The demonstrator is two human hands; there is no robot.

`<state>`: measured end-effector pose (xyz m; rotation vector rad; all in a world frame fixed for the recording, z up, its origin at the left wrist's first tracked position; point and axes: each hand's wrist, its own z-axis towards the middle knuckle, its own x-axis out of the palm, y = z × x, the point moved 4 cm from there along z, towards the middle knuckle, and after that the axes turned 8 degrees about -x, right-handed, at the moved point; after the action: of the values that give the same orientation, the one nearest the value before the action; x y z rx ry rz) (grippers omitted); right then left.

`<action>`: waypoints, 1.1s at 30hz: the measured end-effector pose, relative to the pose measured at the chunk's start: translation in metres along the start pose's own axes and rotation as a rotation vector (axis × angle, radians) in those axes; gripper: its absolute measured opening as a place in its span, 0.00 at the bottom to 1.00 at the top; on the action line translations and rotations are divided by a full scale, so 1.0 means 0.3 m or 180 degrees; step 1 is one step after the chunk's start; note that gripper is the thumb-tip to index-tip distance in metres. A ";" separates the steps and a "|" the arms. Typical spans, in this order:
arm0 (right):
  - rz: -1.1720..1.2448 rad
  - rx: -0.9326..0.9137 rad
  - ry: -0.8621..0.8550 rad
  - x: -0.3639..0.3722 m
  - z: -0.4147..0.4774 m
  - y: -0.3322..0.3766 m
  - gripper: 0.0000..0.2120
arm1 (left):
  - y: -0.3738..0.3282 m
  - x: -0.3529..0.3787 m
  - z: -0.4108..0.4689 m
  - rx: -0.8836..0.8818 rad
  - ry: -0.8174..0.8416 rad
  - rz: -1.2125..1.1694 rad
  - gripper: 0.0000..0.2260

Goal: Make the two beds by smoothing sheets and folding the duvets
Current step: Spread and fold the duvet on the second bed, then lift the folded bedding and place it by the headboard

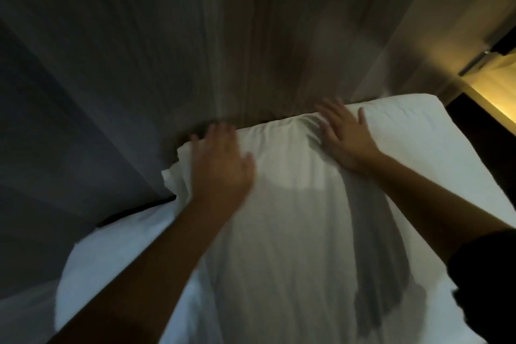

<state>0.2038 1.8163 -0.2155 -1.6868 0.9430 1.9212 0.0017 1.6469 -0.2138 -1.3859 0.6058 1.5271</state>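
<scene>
Against the headboard (251,50) your pillow (293,204) lies lengthwise toward you, on the white sheet (92,265). Your left hand (220,167) rests on its far left corner, fingers nearly straight, though blurred. Your right hand (344,138) presses flat near the far edge, fingers spread. Neither grips anything. Both palms seem placed to push the pillow snug to the board and flatten its creases.

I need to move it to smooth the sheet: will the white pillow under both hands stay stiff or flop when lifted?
Probably floppy: the pillow creases and dents around the right hand pressing it. Likely light for its size, being puffy. Its loose fabric bunches by the left hand, so it may slip.
</scene>
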 end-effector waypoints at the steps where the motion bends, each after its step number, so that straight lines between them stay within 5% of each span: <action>1: -0.0044 -0.0311 0.0173 0.011 -0.044 0.044 0.30 | -0.075 0.017 -0.035 0.0246 0.0183 -0.0129 0.30; 4: -0.0622 -0.0465 0.0404 0.043 -0.132 -0.030 0.29 | -0.165 0.110 -0.114 0.0666 0.0734 0.0109 0.32; 11: -0.0713 0.1901 0.0447 -0.013 -0.368 -0.428 0.37 | 0.133 0.109 -0.138 -0.0194 0.1000 0.0878 0.36; 14: -0.0417 0.1512 0.0062 -0.037 -0.390 -0.275 0.33 | 0.079 0.009 -0.184 -0.0177 0.0745 0.0662 0.33; 17: -0.0277 0.0157 0.0084 -0.006 -0.410 0.002 0.29 | -0.113 -0.050 -0.288 0.0459 0.0375 0.0100 0.33; 19: -0.0395 -0.0329 0.0342 0.068 -0.452 0.108 0.28 | -0.208 -0.019 -0.377 0.0873 0.0673 0.0017 0.33; 23: -0.0775 0.0208 0.0384 0.105 -0.521 -0.047 0.29 | -0.029 0.105 -0.468 0.0647 0.0975 0.0326 0.33; 28: -0.0775 0.1416 0.0051 0.063 -0.621 -0.135 0.31 | 0.125 0.026 -0.502 0.0256 0.0690 0.0236 0.33; 33: -0.0527 0.0083 0.0114 0.170 -0.741 0.160 0.28 | -0.092 -0.031 -0.697 0.1302 0.0651 -0.0229 0.32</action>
<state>0.3157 1.6177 -0.2632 -1.7318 0.8104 1.7695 0.1239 1.4780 -0.2476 -1.2358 0.9273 1.1323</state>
